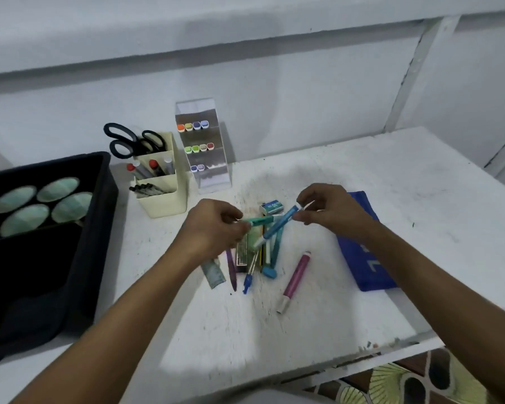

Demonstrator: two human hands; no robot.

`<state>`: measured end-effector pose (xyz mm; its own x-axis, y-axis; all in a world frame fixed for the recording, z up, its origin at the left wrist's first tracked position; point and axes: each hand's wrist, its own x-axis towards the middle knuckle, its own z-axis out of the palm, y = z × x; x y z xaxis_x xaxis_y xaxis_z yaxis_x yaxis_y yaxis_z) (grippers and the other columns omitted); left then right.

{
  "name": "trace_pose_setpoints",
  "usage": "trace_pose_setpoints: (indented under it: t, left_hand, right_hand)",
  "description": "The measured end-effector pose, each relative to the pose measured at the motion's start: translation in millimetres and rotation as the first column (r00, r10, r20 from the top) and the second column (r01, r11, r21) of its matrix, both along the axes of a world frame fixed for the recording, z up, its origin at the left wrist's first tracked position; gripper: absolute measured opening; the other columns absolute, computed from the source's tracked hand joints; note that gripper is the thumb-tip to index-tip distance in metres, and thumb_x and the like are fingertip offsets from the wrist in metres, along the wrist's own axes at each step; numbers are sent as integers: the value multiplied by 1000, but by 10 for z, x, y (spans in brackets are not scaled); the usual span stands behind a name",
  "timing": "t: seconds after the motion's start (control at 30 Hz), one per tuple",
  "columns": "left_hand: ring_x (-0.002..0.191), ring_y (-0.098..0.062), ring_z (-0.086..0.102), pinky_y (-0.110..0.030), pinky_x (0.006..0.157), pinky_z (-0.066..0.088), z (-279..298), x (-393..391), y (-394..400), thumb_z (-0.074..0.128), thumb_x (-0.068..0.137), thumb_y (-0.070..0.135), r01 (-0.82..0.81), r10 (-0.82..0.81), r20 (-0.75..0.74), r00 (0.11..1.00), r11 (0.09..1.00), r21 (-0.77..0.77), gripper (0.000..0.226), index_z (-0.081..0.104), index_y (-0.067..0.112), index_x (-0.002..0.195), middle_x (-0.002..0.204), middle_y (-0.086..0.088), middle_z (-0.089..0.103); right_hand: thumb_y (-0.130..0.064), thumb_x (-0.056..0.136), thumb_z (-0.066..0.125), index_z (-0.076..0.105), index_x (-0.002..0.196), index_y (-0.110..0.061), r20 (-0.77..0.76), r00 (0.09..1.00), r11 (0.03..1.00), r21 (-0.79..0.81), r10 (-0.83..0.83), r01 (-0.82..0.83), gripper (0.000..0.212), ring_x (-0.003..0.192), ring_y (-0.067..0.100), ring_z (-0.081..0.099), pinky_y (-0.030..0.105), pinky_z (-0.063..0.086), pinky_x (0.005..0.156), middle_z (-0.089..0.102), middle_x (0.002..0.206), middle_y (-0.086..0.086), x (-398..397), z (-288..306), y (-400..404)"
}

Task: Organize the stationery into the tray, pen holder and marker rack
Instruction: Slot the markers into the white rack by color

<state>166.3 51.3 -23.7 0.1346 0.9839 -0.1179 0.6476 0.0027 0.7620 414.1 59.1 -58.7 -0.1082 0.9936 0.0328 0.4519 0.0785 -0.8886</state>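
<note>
My left hand (213, 225) pinches a green marker (261, 221) above the pile of stationery (252, 258) in the middle of the white table. My right hand (330, 211) grips the top end of a blue marker (277, 227) that slants down towards the pile. A pink marker (295, 279) lies alone to the right of the pile. The clear marker rack (213, 176) stands at the back, with several coloured markers in its rows. Left of it is the cream pen holder (166, 196) with scissors (129, 141) and pens. A black tray (70, 258) sits at the far left.
A blue flat pouch (365, 266) lies right of the pile, partly under my right arm. A small eraser box (271, 207) sits behind the pile. Several green oval pieces (41, 205) lie in the tray's back section. The table's front edge (362, 363) runs near the bottom right.
</note>
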Motion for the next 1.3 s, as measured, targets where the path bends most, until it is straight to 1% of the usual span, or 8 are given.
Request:
trace_pose_setpoints:
  t: [0.13, 0.23, 0.33, 0.4, 0.57, 0.87, 1.17, 1.3]
  left_hand:
    - [68, -18, 72, -41, 74, 60, 208, -222, 188, 78, 79, 28, -83, 82, 15, 997, 987, 140, 27, 72, 14, 101, 78, -6, 73]
    - [68, -14, 67, -32, 67, 56, 325, -353, 319, 77, 79, 30, -136, 141, 0, 990, 951, 279, 27, 72, 16, 103, 76, 0, 70]
    - [62, -7, 55, -21, 59, 45, 425, -458, 423, 76, 81, 25, -178, 195, -2, 981, 903, 392, 25, 73, 13, 103, 70, 9, 60]
    - [68, -11, 62, -26, 68, 54, 454, -537, 495, 76, 81, 23, -197, 219, -1, 976, 876, 440, 25, 74, 11, 102, 75, 5, 66]
    - [68, -20, 69, -43, 70, 60, 466, -638, 649, 76, 81, 20, -193, 209, 22, 978, 855, 481, 25, 73, 9, 103, 77, 0, 68]
    - [84, -20, 61, -36, 77, 51, 259, -559, 965, 67, 89, 21, 116, 90, -346, 934, 839, 531, 22, 70, 8, 106, 96, -6, 67]
    - [87, -18, 61, -37, 75, 52, -30, -469, 1293, 65, 89, 22, 176, 36, -401, 915, 859, 480, 21, 71, 19, 108, 99, -1, 67]
    - [91, -19, 62, -39, 73, 53, -108, -462, 1365, 63, 89, 28, 220, 40, -485, 874, 856, 467, 23, 68, 28, 111, 100, 4, 67]
  right_hand:
    - [-5, 71, 79, 63, 85, -4, -106, 993, 996, 80, 48, -39, 21, 70, 28, 68, 37, 58, 70, 69, 81, 13, -175, 355, 253]
    - [-6, 72, 79, 62, 82, -8, -124, 987, 988, 135, 98, -81, 20, 69, 28, 69, 35, 57, 70, 68, 84, 17, -393, 524, 454]
    - [-7, 73, 78, 62, 83, -9, -138, 986, 980, 186, 98, -72, 19, 72, 24, 70, 35, 58, 71, 68, 84, 11, -619, 581, 645]
    - [-9, 73, 78, 62, 81, -13, -148, 985, 974, 220, 89, -55, 19, 72, 20, 71, 38, 57, 71, 68, 83, 5, -759, 608, 755]
    - [-9, 74, 78, 60, 81, -10, -126, 991, 935, 354, 51, -4, 20, 67, 5, 66, 16, 50, 62, 65, 81, 0, -1018, 619, 946]
    - [-5, 78, 73, 67, 100, -6, 50, 999, 873, 486, 6, -30, 23, 74, 10, 62, 7, 50, 71, 63, 90, 3, -1183, 251, 1172]
    - [-9, 80, 72, 73, 101, -15, 119, 993, 903, 427, -5, -47, 21, 73, 9, 59, 10, 49, 68, 70, 93, -1, -1366, -39, 1317]
    - [-12, 81, 72, 74, 102, -20, 133, 991, 917, 397, -8, -46, 23, 64, -2, 56, 5, 38, 66, 74, 97, -1, -1417, -71, 1364]
